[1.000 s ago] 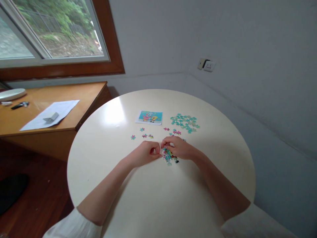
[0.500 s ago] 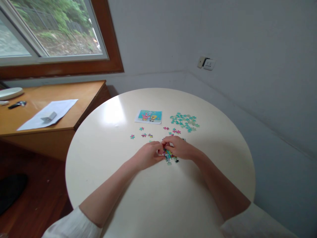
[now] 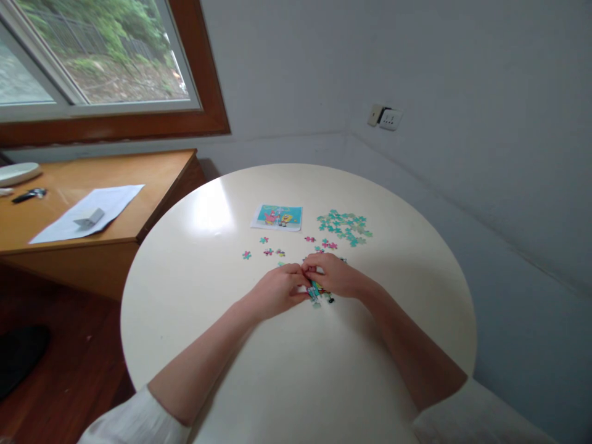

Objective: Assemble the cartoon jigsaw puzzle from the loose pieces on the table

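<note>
A partly joined jigsaw puzzle [image 3: 315, 292] lies on the round table, and my fingers cover its upper part. At its left edge, my left hand [image 3: 283, 287] is closed, with its fingertips on the joined pieces. My right hand [image 3: 332, 274] comes from the other side, thumb and fingers pinched at the puzzle's upper edge. Both hands' fingertips meet there and hide whatever small piece is between them. Just beyond are loose pink and teal puzzle pieces [image 3: 329, 245]. More loose puzzle pieces [image 3: 269, 251] lie to the left.
A picture card [image 3: 280, 217] with cartoon figures lies farther back on the white table [image 3: 185, 320]. To its right spreads a heap of teal puzzle pieces [image 3: 345, 226]. A wooden desk [image 3: 161, 179] with a sheet of paper [image 3: 113, 200] stands at the left, under the window.
My left fingers have shifted slightly right, over the puzzle's left edge. The right hand stays nearly in place, and the loose pieces have not moved.
</note>
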`<state>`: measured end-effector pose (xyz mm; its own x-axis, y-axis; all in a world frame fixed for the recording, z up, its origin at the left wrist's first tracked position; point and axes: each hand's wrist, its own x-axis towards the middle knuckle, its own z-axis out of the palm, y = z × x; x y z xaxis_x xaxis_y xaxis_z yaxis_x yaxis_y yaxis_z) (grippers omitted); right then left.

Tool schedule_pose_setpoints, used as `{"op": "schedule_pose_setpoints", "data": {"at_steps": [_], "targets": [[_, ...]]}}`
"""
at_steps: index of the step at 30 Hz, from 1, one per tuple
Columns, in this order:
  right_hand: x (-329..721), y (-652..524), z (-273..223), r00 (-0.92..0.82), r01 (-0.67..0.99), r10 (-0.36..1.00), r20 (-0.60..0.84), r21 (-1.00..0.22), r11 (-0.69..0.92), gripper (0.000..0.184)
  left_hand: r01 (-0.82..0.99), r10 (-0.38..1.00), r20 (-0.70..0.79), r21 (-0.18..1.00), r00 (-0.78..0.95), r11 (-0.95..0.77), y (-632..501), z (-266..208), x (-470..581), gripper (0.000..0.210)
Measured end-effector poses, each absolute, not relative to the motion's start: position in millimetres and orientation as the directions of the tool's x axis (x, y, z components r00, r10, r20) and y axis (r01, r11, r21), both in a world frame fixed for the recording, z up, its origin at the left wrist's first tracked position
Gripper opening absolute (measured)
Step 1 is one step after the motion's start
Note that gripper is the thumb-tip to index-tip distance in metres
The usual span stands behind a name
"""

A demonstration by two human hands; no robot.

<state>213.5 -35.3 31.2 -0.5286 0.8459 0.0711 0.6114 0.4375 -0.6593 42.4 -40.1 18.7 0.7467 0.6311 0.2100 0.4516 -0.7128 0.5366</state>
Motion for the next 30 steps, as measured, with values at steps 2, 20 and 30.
{"op": "schedule_pose_setpoints", "data": {"at_steps": [2, 20, 30], "targets": [[213.8, -35.2, 30.5, -0.529, 0.612, 0.845, 0.076, -0.655, 0.442, 0.018, 0.45, 0.625, 0.209, 0.53, 0.752, -0.719, -40.2, 19.1, 42.1, 0.011], [219.3, -32.0, 27.5, -0.476, 0.61, 0.874, 0.097, -0.68, 0.408, 0.013, 0.437, 0.587, 0.153, 0.527, 0.795, -0.729, -41.9, 29.3, 41.0, 0.015], [221.3, -30.7, 25.4, -0.451, 0.624, 0.887, 0.096, -0.677, 0.39, 0.009, 0.466, 0.608, 0.135, 0.519, 0.783, -0.716, -42.7, 29.6, 40.3, 0.016]]}}
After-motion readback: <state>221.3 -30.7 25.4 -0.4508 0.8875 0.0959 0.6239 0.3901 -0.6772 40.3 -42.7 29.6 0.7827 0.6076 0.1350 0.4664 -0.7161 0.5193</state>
